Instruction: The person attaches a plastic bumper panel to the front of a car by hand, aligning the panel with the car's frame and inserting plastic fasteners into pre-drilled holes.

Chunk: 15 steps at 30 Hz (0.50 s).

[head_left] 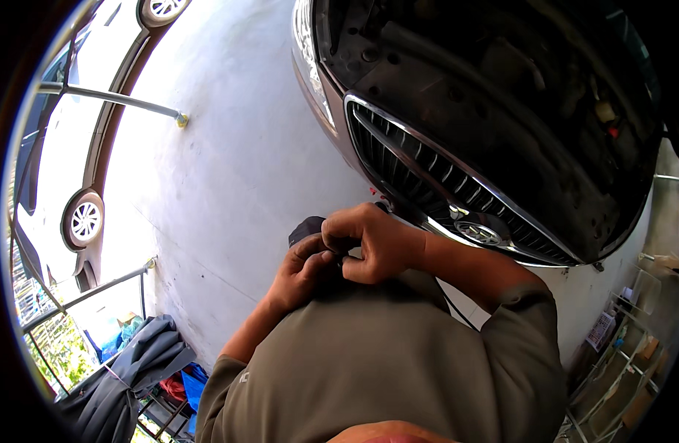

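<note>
My left hand (304, 267) and my right hand (375, 242) meet in front of my body, fingertips close together. The left fingers are curled with the thumb pressed against them. My right hand is bent at the wrist, its fingers closed into a pinch. Something small and dark shows between the two hands, but its kind is hidden by the fingers. Just beyond them lies the front of a dark car (420, 140), with its chrome-edged grille (428, 166) and round emblem (478, 233). Past my left hand a dark rounded shape (304, 230), perhaps a shoe, is partly covered.
The car's engine bay (502, 81) is exposed and in deep shadow. Pale floor (236, 148) spreads to the left, up to a metal railing (125, 100) with a white car (81, 140) behind it. Dark cloth (125, 376) hangs at lower left; a metal rack (623, 362) stands at lower right.
</note>
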### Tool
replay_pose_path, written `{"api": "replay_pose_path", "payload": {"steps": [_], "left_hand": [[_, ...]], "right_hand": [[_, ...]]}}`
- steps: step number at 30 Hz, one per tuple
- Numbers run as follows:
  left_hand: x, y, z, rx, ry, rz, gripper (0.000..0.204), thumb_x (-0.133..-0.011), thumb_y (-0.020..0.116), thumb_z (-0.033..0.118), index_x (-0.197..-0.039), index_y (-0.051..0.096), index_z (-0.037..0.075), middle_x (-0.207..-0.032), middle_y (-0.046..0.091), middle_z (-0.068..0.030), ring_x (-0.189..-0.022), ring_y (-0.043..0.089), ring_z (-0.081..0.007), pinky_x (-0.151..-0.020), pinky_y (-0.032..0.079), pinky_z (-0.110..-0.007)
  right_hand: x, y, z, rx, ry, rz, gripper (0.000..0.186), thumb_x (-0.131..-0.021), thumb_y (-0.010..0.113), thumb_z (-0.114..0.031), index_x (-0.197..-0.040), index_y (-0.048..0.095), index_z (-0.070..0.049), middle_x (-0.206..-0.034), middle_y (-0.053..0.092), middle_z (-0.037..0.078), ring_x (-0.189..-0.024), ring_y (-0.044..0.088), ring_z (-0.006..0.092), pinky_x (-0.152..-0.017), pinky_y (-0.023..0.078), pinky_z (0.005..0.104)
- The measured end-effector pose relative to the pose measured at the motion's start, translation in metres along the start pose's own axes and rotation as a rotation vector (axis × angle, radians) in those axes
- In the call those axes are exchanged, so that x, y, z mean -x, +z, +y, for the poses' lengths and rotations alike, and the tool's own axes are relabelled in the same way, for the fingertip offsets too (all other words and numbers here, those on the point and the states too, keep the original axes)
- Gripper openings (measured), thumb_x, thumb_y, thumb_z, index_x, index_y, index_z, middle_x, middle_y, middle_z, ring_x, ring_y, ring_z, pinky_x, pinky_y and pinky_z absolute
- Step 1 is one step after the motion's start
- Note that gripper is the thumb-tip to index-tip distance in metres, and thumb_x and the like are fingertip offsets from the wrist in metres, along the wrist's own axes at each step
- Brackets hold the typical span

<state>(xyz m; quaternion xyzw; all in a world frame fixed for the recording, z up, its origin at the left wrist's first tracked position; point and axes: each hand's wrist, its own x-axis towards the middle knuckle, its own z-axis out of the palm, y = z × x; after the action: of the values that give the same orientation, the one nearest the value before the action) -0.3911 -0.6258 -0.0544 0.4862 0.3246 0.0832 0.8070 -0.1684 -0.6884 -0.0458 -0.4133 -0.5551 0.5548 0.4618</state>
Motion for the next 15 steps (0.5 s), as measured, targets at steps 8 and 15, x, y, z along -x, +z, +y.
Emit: {"api": "replay_pose_path", "payload": {"steps": [8, 15], "left_hand": [[-0.124, -0.106, 0.074, -0.136, -0.118, -0.322, 0.021, -0.105, 0.055, 0.020, -0.111, 0.065, 0.002, -0.090, 0.058, 0.0017, -0.082, 0.052, -0.0066, -0.075, 0.045, -0.026], [-0.216, -0.195, 0.142, -0.170, -0.259, -0.523, 0.023, -0.106, 0.052, 0.020, -0.103, 0.065, 0.002, -0.084, 0.057, 0.0019, -0.081, 0.052, -0.0077, -0.073, 0.046, -0.028]], "right_hand": [[-0.098, -0.039, 0.020, 0.116, 0.008, 0.292, 0.013, -0.074, 0.067, -0.005, -0.080, 0.056, -0.002, -0.073, 0.057, 0.008, -0.067, 0.054, 0.0169, -0.060, 0.045, 0.0341], [-0.189, -0.037, 0.011, 0.297, 0.146, 0.726, 0.020, -0.081, 0.070, -0.005, -0.098, 0.058, -0.004, -0.080, 0.058, 0.006, -0.070, 0.054, 0.0122, -0.063, 0.046, 0.0303]]}}
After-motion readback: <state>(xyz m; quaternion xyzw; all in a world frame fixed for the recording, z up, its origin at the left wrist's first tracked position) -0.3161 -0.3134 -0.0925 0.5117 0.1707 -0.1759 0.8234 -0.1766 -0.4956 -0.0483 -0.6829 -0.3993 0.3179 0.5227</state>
